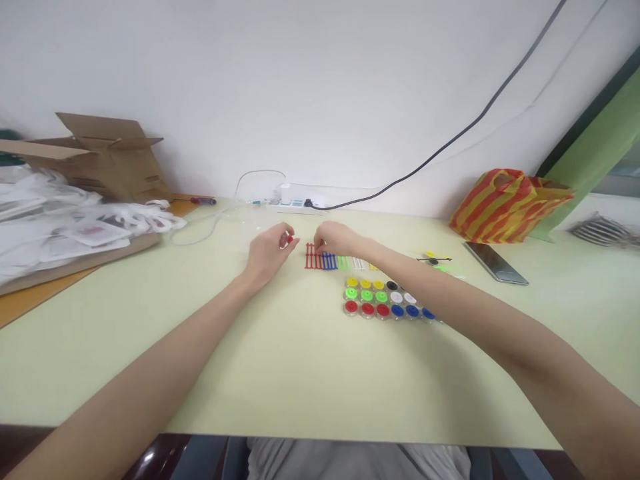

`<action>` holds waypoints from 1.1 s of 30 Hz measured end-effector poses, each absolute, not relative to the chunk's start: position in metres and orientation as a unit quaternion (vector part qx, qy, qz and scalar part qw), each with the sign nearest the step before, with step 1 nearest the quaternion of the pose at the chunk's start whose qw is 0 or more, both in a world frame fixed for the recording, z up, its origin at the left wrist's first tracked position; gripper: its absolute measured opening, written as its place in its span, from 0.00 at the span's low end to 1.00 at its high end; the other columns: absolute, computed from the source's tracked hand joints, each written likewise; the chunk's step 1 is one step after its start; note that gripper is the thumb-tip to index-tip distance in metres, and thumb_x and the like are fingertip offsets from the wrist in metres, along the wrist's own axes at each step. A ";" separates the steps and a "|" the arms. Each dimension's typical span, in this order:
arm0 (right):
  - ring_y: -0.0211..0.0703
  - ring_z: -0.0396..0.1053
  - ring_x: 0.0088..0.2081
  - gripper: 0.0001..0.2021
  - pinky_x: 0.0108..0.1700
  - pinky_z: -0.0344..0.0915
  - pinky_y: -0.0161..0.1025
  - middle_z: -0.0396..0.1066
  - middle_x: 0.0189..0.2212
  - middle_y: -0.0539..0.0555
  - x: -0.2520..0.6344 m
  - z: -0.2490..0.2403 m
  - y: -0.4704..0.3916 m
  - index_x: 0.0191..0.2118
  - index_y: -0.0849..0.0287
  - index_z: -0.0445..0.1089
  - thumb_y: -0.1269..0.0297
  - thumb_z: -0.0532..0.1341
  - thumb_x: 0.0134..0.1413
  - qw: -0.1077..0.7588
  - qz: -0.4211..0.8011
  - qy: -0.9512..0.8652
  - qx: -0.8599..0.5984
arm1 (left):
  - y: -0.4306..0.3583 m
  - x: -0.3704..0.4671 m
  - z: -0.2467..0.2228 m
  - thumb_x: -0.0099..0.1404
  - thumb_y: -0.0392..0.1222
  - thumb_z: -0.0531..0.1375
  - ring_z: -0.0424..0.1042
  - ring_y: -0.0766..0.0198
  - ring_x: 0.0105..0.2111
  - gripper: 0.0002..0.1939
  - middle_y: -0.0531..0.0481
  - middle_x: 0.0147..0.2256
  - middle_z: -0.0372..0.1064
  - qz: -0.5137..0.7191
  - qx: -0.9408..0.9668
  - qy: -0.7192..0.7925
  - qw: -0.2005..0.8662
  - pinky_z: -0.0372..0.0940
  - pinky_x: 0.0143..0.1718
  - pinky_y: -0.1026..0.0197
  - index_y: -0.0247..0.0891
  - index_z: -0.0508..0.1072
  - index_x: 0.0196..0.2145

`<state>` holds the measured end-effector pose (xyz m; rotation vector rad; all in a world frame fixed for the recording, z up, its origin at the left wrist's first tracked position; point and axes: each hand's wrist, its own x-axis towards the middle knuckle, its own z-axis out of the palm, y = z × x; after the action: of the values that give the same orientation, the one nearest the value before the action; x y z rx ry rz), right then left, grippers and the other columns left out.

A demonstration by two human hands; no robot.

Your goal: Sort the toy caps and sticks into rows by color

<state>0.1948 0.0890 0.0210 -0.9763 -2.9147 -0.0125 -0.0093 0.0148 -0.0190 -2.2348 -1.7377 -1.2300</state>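
My left hand (269,250) is raised a little over the table, its thumb and fingers curled around a small red piece (289,239) whose exact kind is unclear. My right hand (337,238) has its fingertips pinched together at the row of thin red rods (313,260); what they grip, if anything, is hidden. Beside the red rods lie blue rods (329,261), green rods (343,263), white rods (359,263) and yellow rods (373,265). Nearer me, several clear round pieces with coloured caps (367,309) stand in rows, partly covered by my right forearm.
Left stand an open cardboard box (115,160) and white plastic bags (45,213). A power strip (293,202) with a black cable (430,159) lies against the wall. At right are a spinner-like black piece (434,259), a phone (495,263) and a striped bag (500,207).
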 end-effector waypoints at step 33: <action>0.51 0.74 0.52 0.12 0.59 0.62 0.51 0.79 0.48 0.59 0.339 0.064 -0.034 0.31 0.56 0.73 0.56 0.66 0.61 0.438 0.204 -0.791 -0.376 | -0.037 0.064 0.003 0.65 0.49 0.66 0.74 0.62 0.33 0.12 0.47 0.36 0.77 -0.515 -0.707 -0.427 -0.229 0.70 0.34 0.61 0.39 0.77 0.39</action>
<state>0.3388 -0.0336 0.0637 -0.9336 -1.9663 0.5083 0.0638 -0.0368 0.0033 -2.6179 -1.5806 -1.9051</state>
